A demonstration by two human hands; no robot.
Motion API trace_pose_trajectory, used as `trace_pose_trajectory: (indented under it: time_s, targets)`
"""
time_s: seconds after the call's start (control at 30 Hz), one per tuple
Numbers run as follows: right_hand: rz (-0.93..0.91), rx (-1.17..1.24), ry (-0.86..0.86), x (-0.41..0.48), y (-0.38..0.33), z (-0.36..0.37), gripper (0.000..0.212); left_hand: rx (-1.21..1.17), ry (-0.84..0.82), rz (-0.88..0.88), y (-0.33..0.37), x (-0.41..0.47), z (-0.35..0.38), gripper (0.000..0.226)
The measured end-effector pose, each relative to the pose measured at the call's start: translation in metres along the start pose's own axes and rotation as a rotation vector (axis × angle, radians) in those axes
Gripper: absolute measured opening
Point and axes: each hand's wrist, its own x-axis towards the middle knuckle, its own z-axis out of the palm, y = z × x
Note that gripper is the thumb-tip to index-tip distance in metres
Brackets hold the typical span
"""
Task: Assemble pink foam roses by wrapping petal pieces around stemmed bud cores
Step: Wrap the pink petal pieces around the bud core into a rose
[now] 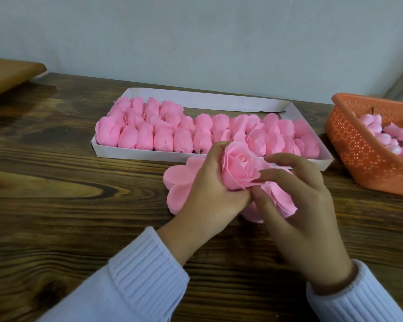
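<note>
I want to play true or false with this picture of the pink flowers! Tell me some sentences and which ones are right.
1. The left hand and the right hand both touch one pink rose. True.
2. The basket is blue. False: the basket is orange.
3. The white tray holds rows of pink flowers. True.
4. The basket is empty. False: pink buds lie in it.
5. The table is made of glass. False: the table is dark wood.
</note>
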Motion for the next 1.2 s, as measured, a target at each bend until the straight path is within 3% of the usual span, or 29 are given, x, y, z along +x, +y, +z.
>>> trace_pose_trajectory:
  time_s: [0.3, 0.43, 0.63, 0.93, 1.2]
  targets:
    - [0.03, 0.027, -0.031, 0.0017, 0.0005, -0.0017, 0.022, 0.03, -0.015, 0.034, 0.0017, -0.0019, 0.0013, 0.062]
    - [0.067, 0.097, -0.063, 0.0019, -0.0004, -0.0023, 0.026, 0.04, -0.017, 0.068, 0.0032, -0.0015, 0.0007, 0.055]
    - [0.049, 0.069, 0.044, 0.0015, -0.0016, -0.0033, 0.019, 0.064, -0.023, 0.107, 0.0029, -0.0017, 0.0011, 0.055]
    - [0.148, 0.283, -0.14, 0.0044, 0.0013, -0.0032, 0.028, 0.064, -0.056, 0.117, 0.0009, 0.0002, 0.0016, 0.054]
    - [0.113, 0.213, 0.02, -0.0001, 0.002, -0.0054, 0.021, 0.069, -0.116, 0.085, -0.0016, -0.0017, 0.0043, 0.046]
